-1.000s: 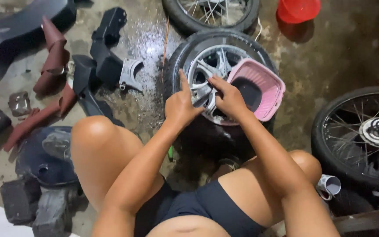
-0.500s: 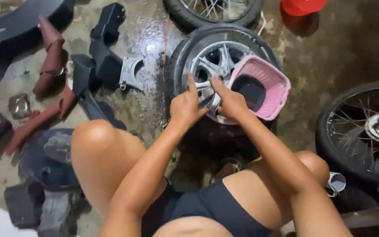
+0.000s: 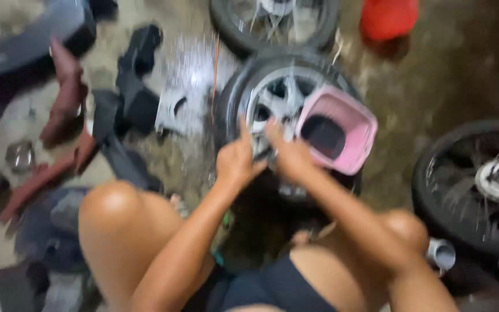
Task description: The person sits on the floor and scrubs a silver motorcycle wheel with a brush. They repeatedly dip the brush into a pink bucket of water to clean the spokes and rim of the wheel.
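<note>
Both hands — left hand (image 3: 235, 162) and right hand (image 3: 290, 155) — are staying pressed on the alloy wheel (image 3: 278, 95) at frame centre, grip unclear, the pink basket (image 3: 356, 124) having drifted right.

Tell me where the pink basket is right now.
In the head view the pink basket sits right of centre, resting on the right part of the alloy wheel, just beyond the right hand and below the red container.
</note>
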